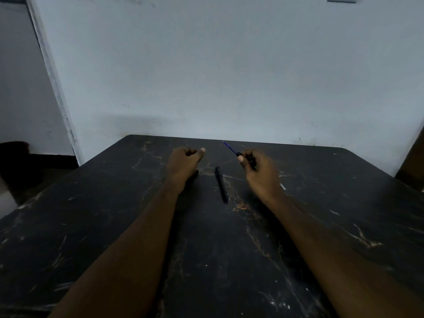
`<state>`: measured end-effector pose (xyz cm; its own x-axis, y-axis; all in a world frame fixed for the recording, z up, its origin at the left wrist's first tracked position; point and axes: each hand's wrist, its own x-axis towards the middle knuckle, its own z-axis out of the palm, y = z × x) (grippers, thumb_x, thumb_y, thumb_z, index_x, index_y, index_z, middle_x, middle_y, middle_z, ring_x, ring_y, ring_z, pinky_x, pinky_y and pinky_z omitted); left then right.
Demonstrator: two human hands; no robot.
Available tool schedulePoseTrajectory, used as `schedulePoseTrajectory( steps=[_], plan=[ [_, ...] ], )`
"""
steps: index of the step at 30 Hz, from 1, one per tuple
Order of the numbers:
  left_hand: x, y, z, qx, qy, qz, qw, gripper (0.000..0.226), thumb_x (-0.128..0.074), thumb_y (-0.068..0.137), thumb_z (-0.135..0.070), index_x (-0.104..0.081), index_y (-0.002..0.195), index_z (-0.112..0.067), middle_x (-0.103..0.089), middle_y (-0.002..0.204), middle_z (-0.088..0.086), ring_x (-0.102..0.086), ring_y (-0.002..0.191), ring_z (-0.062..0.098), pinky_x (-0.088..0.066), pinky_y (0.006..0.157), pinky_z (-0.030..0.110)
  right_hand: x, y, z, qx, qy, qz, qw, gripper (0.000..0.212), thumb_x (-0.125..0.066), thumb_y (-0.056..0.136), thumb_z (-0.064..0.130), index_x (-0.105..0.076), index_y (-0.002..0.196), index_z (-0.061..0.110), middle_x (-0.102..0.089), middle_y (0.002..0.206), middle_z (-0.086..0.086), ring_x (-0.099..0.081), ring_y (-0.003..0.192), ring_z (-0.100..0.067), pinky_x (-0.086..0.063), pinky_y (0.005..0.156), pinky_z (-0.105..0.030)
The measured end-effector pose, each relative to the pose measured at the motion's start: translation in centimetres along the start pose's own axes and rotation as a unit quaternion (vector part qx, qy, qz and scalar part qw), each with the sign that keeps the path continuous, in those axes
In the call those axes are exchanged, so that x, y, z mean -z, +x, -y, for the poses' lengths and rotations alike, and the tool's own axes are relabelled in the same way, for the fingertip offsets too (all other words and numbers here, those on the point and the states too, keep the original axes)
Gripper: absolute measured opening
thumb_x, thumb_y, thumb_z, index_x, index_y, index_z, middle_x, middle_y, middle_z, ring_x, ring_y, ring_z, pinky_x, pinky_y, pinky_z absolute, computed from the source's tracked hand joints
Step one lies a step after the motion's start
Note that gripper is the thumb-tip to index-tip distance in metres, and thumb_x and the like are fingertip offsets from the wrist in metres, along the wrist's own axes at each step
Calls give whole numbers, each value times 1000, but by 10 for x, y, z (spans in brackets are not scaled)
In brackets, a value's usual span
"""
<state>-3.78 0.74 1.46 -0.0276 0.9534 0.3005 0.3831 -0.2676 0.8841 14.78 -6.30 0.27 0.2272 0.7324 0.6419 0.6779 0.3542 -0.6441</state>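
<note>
Scratched black stone bench (91, 226) meets pale blue wall (206, 65); right hand (257, 173) fingers pinch a thin blue pen refill (229, 147), left hand (183, 164) fingers curl empty.

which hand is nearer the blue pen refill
Right. The right hand pinches the blue pen refill at its near end; the left hand sits apart, off to its left.

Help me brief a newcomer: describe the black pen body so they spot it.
On the dark scratched table by the pale wall, look between the left hand and right hand. The black pen body lies flat there, untouched. Unlike the thin blue refill held in the right hand, it is thick and all black.
</note>
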Motion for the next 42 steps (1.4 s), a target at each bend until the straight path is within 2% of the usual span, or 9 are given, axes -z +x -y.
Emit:
schedulePoseTrajectory(
  steps=[3,7,9,11,13,19,32,38,42],
  plan=[
    [0,1,-7,14,-133,-29,991,34,-60,95,-36,-61,76,-7,-50,65,3,-43,57,11,-36,55,25,0,-1,-1,7,4,4,1000,17,-58,96,23,-65,99,8,-62,87,2,-54,77,-10,-35,61,-11],
    [-1,5,-9,59,-274,-11,960,31,-54,98,-34,-64,91,-6,-59,72,1,-50,55,9,-41,45,20,0,-1,-1,5,-6,0,1000,17,-60,95,24,-65,100,8,-64,90,0,-58,82,-14,-39,65,-26],
    [-3,4,-12,54,-355,6,933,21,-52,100,-24,-62,91,-8,-59,73,2,-54,55,12,-48,50,23,-1,0,-1,4,-10,5,1000,17,-61,95,24,-66,102,9,-65,93,-1,-59,84,-14,-40,65,-25],
    [-6,3,-14,55,-425,39,903,12,-49,101,-14,-59,106,-9,-59,76,4,-62,60,13,-55,60,26,-1,0,-1,3,-14,10,1000,17,-61,95,24,-66,103,10,-64,93,1,-57,84,-12,-39,64,-18],
    [-6,1,-16,64,-461,75,882,20,-48,100,-9,-55,119,-8,-61,82,6,-68,72,15,-58,69,26,-1,0,0,2,-15,14,1000,17,-61,95,24,-66,104,11,-62,92,4,-56,84,-10,-37,64,-13],
    [-7,-3,-18,56,-470,126,872,11,-54,98,-17,-62,96,-9,-68,95,6,-73,85,20,-60,73,28,0,0,0,3,-18,13,1000,17,-62,94,23,-67,104,10,-62,91,4,-57,83,-11,-38,64,-14],
    [-13,-8,-19,26,-437,166,883,14,-56,97,-19,-65,100,-9,-73,99,4,-73,88,16,-58,69,25,-2,0,-1,13,-32,24,999,16,-63,93,23,-69,102,11,-61,87,5,-50,74,5,-33,59,-7],
    [-18,-7,-17,15,-412,186,892,10,-60,95,-18,-67,99,-12,-75,101,5,-73,89,17,-56,67,24,-3,1,-5,11,-22,20,999,16,-63,93,24,-68,100,11,-63,88,2,-57,81,-12,-38,62,-22],
    [-19,-9,-16,-4,-365,187,912,14,-62,93,-21,-67,99,-9,-74,105,9,-73,88,18,-56,66,24,-3,2,-5,13,-21,7,1000,17,-66,91,24,-69,100,10,-65,90,0,-58,82,-13,-40,66,-26]
  ],
)
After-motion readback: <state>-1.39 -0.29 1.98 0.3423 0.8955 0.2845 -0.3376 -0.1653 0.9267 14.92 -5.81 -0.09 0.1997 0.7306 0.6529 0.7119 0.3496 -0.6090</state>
